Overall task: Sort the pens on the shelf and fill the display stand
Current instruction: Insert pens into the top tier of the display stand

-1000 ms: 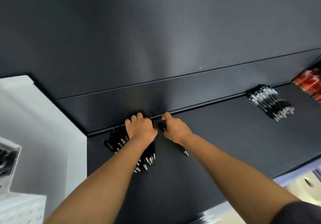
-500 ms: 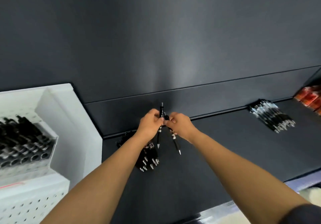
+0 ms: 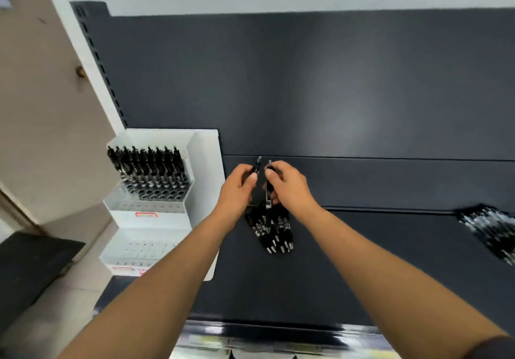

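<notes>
A person's two bare arms reach over a dark shelf (image 3: 362, 264) towards its back panel (image 3: 306, 85), each hand raised just above the shelf with one black pen. The left hand (image 3: 238, 184) pinches a pen (image 3: 256, 165) near its top end between thumb and curled fingers (image 3: 245, 171), with only the short upper part showing above the grip. The right hand (image 3: 291, 188) is closed round a second pen (image 3: 268, 191), held nearly upright with its lower end hanging down below the thumb. The two pens stand close together without clearly touching.

Directly below the hands a pile of pens (image 3: 274, 230) lies flat on the shelf, silver tips pointing towards the camera. At the left end of the shelf stands a white, stepped display stand (image 3: 202, 163). Its top tier carries a row of pens (image 3: 147, 166) set upright in holes, while the lower tiers show rows of holes. At the far right edge of the view, well apart from the hands, another heap of pens (image 3: 496, 233) lies on the shelf, blurred.
</notes>
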Available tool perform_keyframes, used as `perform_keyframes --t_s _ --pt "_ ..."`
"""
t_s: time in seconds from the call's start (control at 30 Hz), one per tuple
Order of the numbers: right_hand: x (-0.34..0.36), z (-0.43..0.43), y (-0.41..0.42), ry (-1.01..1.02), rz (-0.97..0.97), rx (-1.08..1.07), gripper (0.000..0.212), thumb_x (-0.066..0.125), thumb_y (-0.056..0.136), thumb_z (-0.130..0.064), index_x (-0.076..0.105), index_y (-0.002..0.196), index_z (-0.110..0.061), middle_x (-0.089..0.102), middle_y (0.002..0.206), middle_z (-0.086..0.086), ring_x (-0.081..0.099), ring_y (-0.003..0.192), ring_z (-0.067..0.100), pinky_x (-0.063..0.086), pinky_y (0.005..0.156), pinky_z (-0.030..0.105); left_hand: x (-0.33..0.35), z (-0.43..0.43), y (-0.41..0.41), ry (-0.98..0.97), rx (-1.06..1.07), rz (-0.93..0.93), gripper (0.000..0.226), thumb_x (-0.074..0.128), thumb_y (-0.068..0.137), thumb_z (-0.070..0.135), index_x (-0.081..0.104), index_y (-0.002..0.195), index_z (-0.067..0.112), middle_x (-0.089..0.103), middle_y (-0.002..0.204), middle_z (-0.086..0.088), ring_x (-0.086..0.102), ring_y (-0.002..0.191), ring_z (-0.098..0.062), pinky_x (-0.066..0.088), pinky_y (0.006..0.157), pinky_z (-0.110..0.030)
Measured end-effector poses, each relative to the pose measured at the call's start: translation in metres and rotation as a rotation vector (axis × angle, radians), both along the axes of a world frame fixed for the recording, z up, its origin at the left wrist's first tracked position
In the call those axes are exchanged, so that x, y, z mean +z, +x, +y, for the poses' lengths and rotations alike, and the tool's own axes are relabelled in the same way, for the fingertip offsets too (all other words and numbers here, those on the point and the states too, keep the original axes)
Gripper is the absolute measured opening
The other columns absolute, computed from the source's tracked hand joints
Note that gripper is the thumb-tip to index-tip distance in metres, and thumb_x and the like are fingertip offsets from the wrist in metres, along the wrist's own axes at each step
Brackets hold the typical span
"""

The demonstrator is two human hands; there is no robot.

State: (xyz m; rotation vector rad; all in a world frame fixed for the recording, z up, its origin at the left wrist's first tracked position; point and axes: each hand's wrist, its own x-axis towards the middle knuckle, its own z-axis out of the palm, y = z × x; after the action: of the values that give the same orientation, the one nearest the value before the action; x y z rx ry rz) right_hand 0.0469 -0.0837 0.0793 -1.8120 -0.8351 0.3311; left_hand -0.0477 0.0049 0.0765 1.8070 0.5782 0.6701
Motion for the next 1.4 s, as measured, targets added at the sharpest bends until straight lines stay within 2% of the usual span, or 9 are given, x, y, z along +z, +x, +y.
perform_keyframes --t_s 0.1,0.27,0.43,0.73,0.83,1.03,1.1,1.27,1.4 --pt "0.016 0.018 -0.027 0.071 0.053 0.082 0.01 0.048 0.097 -0.023 0.055 0.1 -0.017 0.065 0.088 0.012 0.057 0.051 0.007 0.049 0.045 0.016 0.014 0.01 -0.03 0.024 0.089 -0.014 0.008 0.048 0.096 0.013 0.054 0.101 0.013 0.054 0.095 -0.008 0.056 0.076 -0.022 0.053 0.074 -0.041" --pt "0.037 0.048 -0.061 0.139 0.111 0.218 0.01 0.052 0.095 -0.021 0.054 0.099 -0.011 0.06 0.086 0.008 0.061 0.048 0.005 0.057 0.053 0.024 0.034 0.039 -0.075 0.228 0.244 -0.008 0.018 0.054 0.092 0.009 0.058 0.109 0.006 0.06 0.1 -0.011 0.057 0.091 -0.022 0.047 0.084 -0.036" --pt "0.052 0.09 -0.094 0.181 0.061 0.303 0.02 0.049 0.097 -0.022 0.057 0.083 -0.012 0.054 0.074 -0.001 0.064 0.052 0.013 0.057 0.055 0.025 0.049 0.075 -0.118 0.345 0.364 -0.132 0.035 0.051 0.091 0.002 0.053 0.124 0.015 0.048 0.082 0.003 0.047 0.075 -0.009 0.04 0.073 -0.015" --pt "0.07 0.179 -0.143 0.244 -0.08 0.277 0.013 0.057 0.092 -0.023 0.063 0.085 -0.014 0.064 0.072 -0.002 0.068 0.058 0.013 0.059 0.06 0.025 0.062 0.17 -0.169 0.367 0.449 -0.143 0.034 0.049 0.092 0.002 0.045 0.122 0.015 0.052 0.096 0.001 0.051 0.084 -0.014 0.044 0.078 -0.03" --pt "0.068 0.201 -0.154 0.212 -0.13 0.265 0.013 0.057 0.093 -0.024 0.063 0.086 -0.014 0.064 0.073 -0.003 0.068 0.06 0.011 0.058 0.062 0.023 0.061 0.194 -0.176 0.37 0.442 -0.128 0.032 0.052 0.091 0.004 0.043 0.12 0.015 0.053 0.094 0.01 0.051 0.082 0.0 0.043 0.076 -0.028" --pt "0.061 0.226 -0.166 0.107 -0.208 0.211 0.016 0.056 0.094 -0.026 0.064 0.09 -0.012 0.068 0.078 0.002 0.069 0.064 0.013 0.058 0.073 0.038 0.052 0.223 -0.18 0.42 0.347 -0.114 0.031 0.053 0.09 0.001 0.045 0.118 0.012 0.058 0.102 -0.001 0.055 0.082 -0.009 0.044 0.076 -0.024" --pt "0.06 0.231 -0.169 0.019 -0.313 0.184 0.019 0.055 0.094 -0.031 0.066 0.092 -0.015 0.069 0.079 0.002 0.068 0.068 0.016 0.057 0.073 0.039 0.047 0.229 -0.18 0.472 0.315 -0.092 0.032 0.054 0.089 0.001 0.045 0.118 0.011 0.056 0.1 0.001 0.054 0.082 -0.012 0.04 0.072 -0.019" --pt "0.059 0.242 -0.171 -0.229 -0.857 0.026 0.034 0.044 0.094 -0.05 0.07 0.094 -0.029 0.063 0.09 -0.006 0.054 0.091 0.018 0.041 0.064 0.029 0.031 0.242 -0.181 0.496 0.236 -0.023 0.027 0.057 0.088 0.002 0.05 0.112 0.012 0.059 0.099 0.0 0.058 0.084 -0.017 0.047 0.076 -0.028" --pt "0.056 0.253 -0.168 -0.299 -0.965 0.057 0.035 0.046 0.093 -0.05 0.072 0.101 -0.028 0.058 0.101 -0.005 0.045 0.104 0.02 0.036 0.088 0.037 0.017 0.249 -0.182 0.518 0.212 0.099 0.027 0.06 0.086 0.005 0.053 0.11 0.014 0.062 0.092 -0.001 0.06 0.08 -0.018 0.051 0.074 -0.034"
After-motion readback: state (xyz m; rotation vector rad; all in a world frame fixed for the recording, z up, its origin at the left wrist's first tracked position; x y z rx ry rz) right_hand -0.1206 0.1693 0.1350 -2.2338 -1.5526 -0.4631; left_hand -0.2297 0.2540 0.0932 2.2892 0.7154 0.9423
